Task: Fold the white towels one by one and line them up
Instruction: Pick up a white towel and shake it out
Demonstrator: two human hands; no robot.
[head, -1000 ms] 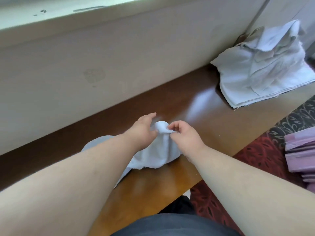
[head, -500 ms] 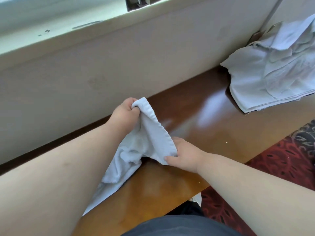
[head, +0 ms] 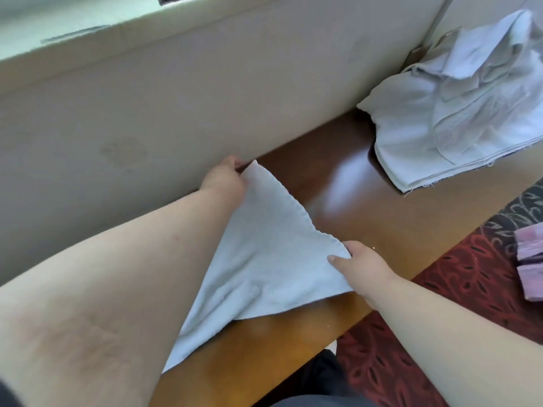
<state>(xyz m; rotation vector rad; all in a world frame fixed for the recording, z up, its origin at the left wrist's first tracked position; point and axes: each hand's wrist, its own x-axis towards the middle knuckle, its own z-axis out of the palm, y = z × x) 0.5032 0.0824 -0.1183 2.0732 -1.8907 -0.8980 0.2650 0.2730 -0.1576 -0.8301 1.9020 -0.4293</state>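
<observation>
From the head view, the left hand (head: 224, 179) pinched the far corner of a small white terry towel (head: 264, 257), and the right hand (head: 360, 264) pinched its near-right corner. The towel hung stretched between them over the glossy brown wooden bench (head: 367, 207). A crumpled heap of white towels (head: 458, 113) lay at the far right.

Towel: white towel (head: 264, 259) held stretched above the counter (head: 367, 218).
Left hand (head: 224, 179): pinches the far corner.
Right hand (head: 360, 264): pinches the near corner.
Pile: crumpled towels (head: 458, 113) far right.
</observation>
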